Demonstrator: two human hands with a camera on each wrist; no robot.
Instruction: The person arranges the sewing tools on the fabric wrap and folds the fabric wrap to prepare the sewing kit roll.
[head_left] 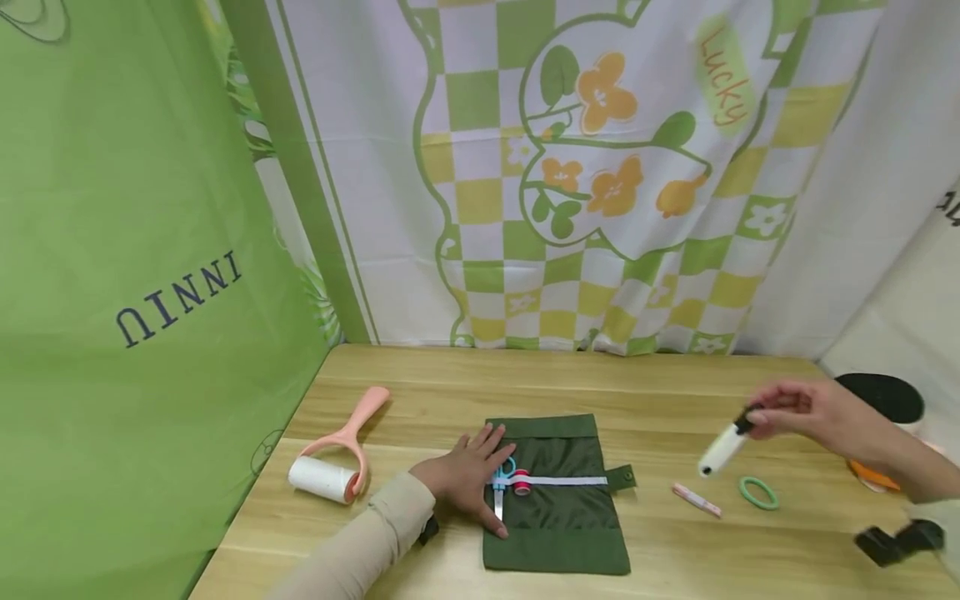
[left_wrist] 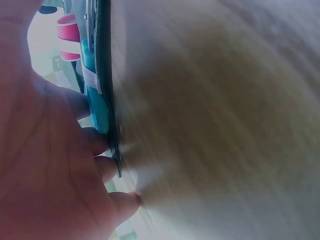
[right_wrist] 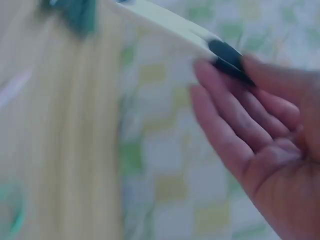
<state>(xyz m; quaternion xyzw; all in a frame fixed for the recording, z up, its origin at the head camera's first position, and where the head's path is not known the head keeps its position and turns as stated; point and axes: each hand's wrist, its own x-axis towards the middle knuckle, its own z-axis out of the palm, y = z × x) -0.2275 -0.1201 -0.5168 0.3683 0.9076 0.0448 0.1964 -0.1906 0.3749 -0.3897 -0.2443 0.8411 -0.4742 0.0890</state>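
My left hand (head_left: 468, 479) rests with spread fingers on the left edge of a dark green fabric roll-up pouch (head_left: 555, 550) lying unfolded on the table. Beside its thumb and fingers, blue-handled scissors (head_left: 500, 492) and a small red roll (head_left: 522, 482) sit under the pouch's white elastic band (head_left: 570, 481); both also show in the left wrist view. Above the table at the right, my right hand (head_left: 798, 410) pinches the black end of a slim white tool (head_left: 722, 450) between thumb and fingers. The tool (right_wrist: 165, 22) points away from the palm; its exact kind is unclear.
A pink-and-white stick (head_left: 697, 500) and a light green ring (head_left: 759, 492) lie right of the pouch. At the left is a lint roller (head_left: 326, 479) with a pink handle. A black round item (head_left: 881, 397) and an orange one (head_left: 873, 475) sit partly behind the right arm.
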